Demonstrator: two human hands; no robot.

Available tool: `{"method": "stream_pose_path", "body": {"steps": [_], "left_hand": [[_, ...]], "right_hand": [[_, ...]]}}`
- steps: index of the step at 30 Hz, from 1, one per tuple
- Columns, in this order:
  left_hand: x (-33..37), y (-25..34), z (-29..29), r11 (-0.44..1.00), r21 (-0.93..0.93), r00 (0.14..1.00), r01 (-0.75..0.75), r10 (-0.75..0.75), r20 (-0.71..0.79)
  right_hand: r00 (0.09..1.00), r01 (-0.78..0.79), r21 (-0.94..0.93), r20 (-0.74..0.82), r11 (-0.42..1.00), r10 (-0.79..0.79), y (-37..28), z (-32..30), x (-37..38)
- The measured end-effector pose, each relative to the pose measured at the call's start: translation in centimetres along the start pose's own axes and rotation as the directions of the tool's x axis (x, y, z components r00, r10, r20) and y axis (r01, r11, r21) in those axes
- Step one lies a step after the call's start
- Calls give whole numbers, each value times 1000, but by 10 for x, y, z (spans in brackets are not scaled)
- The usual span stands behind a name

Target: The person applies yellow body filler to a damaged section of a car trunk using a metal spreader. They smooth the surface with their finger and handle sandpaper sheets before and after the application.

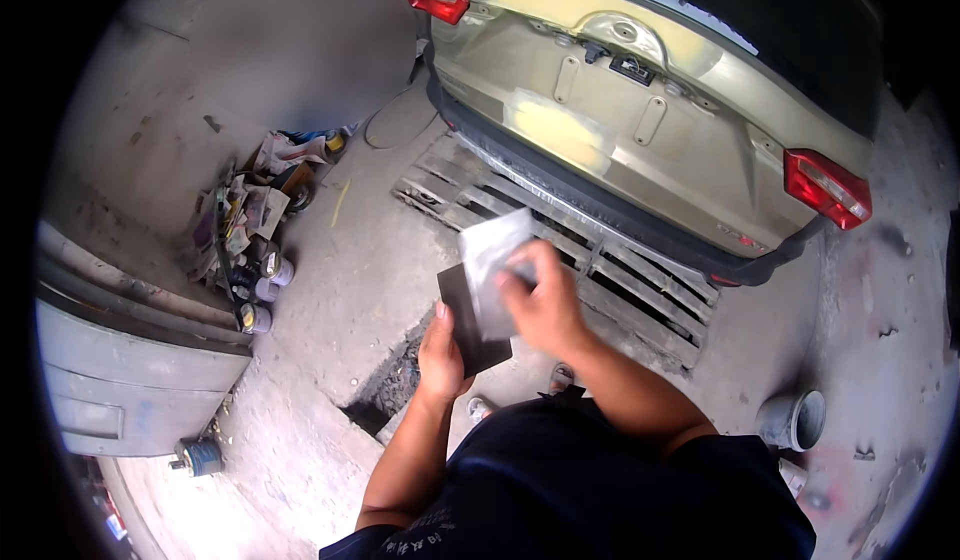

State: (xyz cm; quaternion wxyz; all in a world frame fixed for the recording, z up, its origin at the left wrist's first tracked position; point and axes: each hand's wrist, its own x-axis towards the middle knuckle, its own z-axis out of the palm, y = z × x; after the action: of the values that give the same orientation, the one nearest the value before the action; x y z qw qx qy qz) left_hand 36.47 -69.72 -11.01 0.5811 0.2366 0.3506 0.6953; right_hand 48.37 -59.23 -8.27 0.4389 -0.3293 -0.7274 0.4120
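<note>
Below the car's rear, both my hands are raised in front of my body. My left hand (pixel 441 358) grips a flat, dark grey rectangular sheet (pixel 463 305) that looks like sandpaper, its thumb lying along the left edge. A pale, greyish-white plastic sheet (pixel 492 243), slightly blurred, is pinched in my right hand (pixel 546 302). It overlaps the upper right part of the dark sheet and hides some of it. Whether the two sheets touch, I cannot tell.
Ahead stands a gold car (pixel 480 45) with pale yellow filler patches; slatted pallets (pixel 640 305) lie beneath its bumper. A floor pit (pixel 385 395) opens near my feet. Paint cans (pixel 255 317) and piled rubbish (pixel 262 210) sit left, a grey bucket (pixel 806 420) right.
</note>
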Motion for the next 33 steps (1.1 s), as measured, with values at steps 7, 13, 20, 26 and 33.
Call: {"method": "stream_pose_path", "body": {"steps": [7, 13, 20, 26, 33], "left_hand": [[0, -8, 9, 998, -53, 996, 40, -44, -79], [-2, -10, 6, 995, -67, 991, 76, -82, -105], [-2, -14, -2, 989, -90, 990, 119, -125, -71], [-16, 8, 3, 987, -103, 992, 120, -116, 45], [-14, 12, 2, 937, 318, 989, 146, -138, -48]], "right_hand": [[998, 46, -34, 46, 998, -44, -9, -15, 8], [955, 251, -4, 165, 968, -247, -9, -5, -5], [942, 279, -19, 200, 960, -270, -14, -6, -6], [987, -99, -151, -138, 984, 79, 15, -59, 50], [926, 212, -170, 351, 962, -142, 4, -61, 45]]}}
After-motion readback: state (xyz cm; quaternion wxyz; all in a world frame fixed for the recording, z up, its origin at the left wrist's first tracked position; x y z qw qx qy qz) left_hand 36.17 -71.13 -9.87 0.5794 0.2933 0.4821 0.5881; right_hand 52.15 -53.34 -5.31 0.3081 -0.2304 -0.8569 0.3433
